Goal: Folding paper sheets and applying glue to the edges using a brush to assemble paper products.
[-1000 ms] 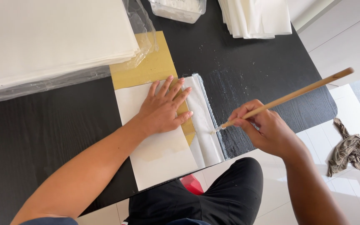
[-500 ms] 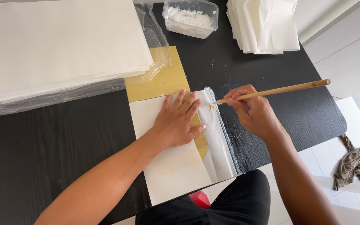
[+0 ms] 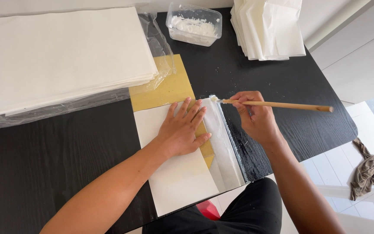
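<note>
- Brush [image 3: 273, 104]: held in the right hand [image 3: 256, 119] grip; its paste-loaded tip sits at the far end of the white flap [image 3: 221, 143]. Excess paste may smear the black worktop [image 3: 57, 173].
- Left hand [image 3: 180, 132]: flat, fingers spread, pressing the white sheet [image 3: 174, 182]. Reduced pressure may let the sheet shift off the yellow card [image 3: 169, 89].

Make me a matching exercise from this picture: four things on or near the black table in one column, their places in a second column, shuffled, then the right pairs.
Things:
1. clear tub of white paste
2. crumpled grey rag
3. wooden-handled brush
4. big stack of white sheets

Places:
A. on the floor, right of the table
B. far left of the table, on clear plastic
C. far edge of the table, middle
D. held in the right hand

Pairs: 1-C, 2-A, 3-D, 4-B
</note>
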